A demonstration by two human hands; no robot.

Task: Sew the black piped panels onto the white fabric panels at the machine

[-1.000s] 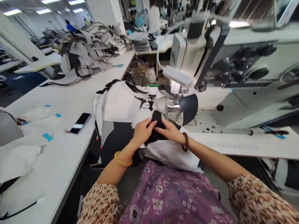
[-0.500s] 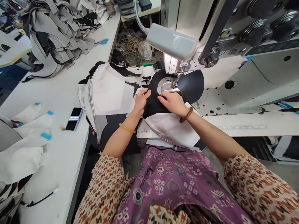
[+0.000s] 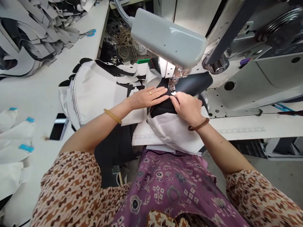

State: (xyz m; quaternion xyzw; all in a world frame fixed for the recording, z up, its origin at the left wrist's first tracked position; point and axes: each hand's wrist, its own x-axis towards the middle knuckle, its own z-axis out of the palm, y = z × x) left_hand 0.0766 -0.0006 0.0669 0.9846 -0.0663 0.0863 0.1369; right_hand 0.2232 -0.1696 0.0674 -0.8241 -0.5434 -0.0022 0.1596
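Note:
My left hand [image 3: 149, 97] lies flat on a black fabric piece [image 3: 162, 109], fingers stretched toward the sewing machine's presser foot [image 3: 172, 84]. Just right of the foot's front, my right hand [image 3: 188, 107] pinches the edge of the black fabric between thumb and curled fingers. A small white bit [image 3: 174, 93] shows by its fingertips; whether it is part of the fabric I cannot tell. Joined below the black part is a white fabric panel [image 3: 175, 127] with a dark edge line, hanging toward my lap. The fabric under the foot is partly hidden by my hands.
A grey lamp [image 3: 168, 37] overhangs the needle area. Stacked white and black panels [image 3: 97, 91] lie to the left, beside a phone [image 3: 58, 126]. Blue-handled scissors [image 3: 90, 32] rest near a heap of grey cut pieces [image 3: 47, 31]. A ruler strip [image 3: 241, 130] runs along the front edge.
My left hand has gone from gripping the fabric's left edge to lying flat on it near the foot. The black fabric has turned and its round opening no longer shows. The view has moved closer.

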